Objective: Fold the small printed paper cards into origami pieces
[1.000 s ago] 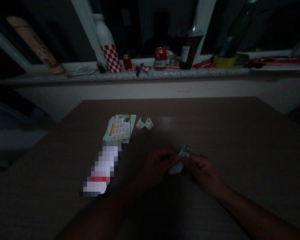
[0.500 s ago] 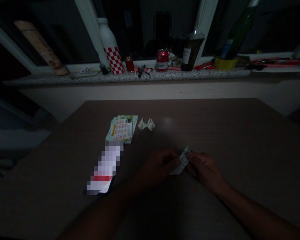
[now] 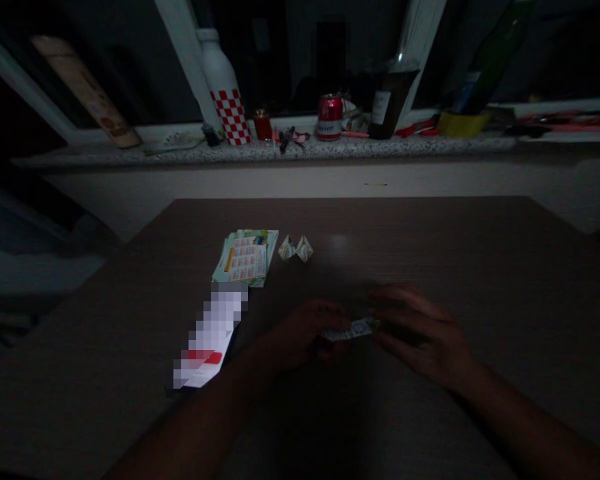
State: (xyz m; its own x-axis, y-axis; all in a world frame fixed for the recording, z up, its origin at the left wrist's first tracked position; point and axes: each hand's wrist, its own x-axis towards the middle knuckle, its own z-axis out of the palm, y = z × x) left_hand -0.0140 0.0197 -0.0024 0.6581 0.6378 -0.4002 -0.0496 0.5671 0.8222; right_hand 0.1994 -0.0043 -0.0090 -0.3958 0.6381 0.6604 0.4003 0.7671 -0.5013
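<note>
Turned nearly level from its earlier slant: folded paper [image 3: 361,327], between the hands, over the counter [image 3: 440,247]. Right hand [image 3: 427,333] now out of its pinch, fingers spread apart at the paper's right end; cannot tell if touching. Left hand [image 3: 307,330] has fingers clamped on the left end. Farther left: bow-shaped paper piece [image 3: 296,249], leaflet stack [image 3: 245,259] just beside; lit smartphone [image 3: 207,343] nearer.

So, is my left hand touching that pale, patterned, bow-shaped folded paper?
Apart: the head view shows bare brown tabletop between your left hand and the bow-shaped folded paper, which lies farther back.
</note>
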